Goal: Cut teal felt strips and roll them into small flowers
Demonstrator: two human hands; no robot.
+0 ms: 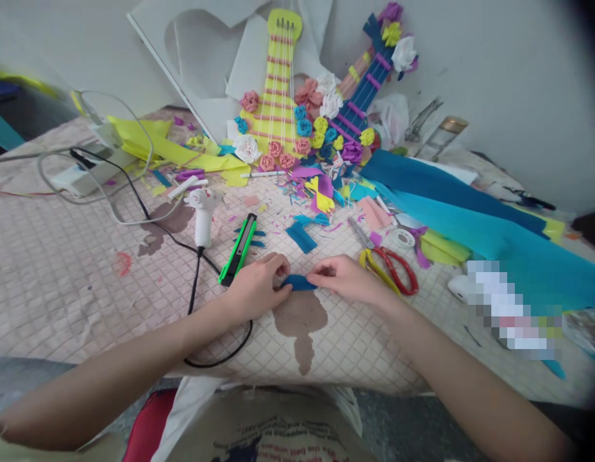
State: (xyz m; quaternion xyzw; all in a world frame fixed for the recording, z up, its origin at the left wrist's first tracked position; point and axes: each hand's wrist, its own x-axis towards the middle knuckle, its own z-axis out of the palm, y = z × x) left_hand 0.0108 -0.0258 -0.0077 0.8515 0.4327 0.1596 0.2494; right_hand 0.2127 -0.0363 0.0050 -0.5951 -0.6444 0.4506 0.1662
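Observation:
A small strip of dark blue crepe paper (300, 282) is stretched between my two hands, just above the table. My left hand (261, 282) pinches its left end, fingers curled. At the right end, the thumb and fingertips of my right hand (343, 276) are closed on the paper. Just beyond my left hand lies a green box cutter (238, 249), and left of that stands a white glue gun (203, 221) with a black cord. Scissors (388, 264) with red and yellow handles rest beyond my right hand. A cut blue paper piece (302, 236) lies ahead of both hands.
A yellow paper guitar (278, 83) and a blue one (360, 102), both with paper flowers, lean at the back. Blue paper sheets (490, 218) spread across the right. A power strip (90, 170) with looping cables sits at the left. Paper scraps litter the quilted tablecloth (109, 301).

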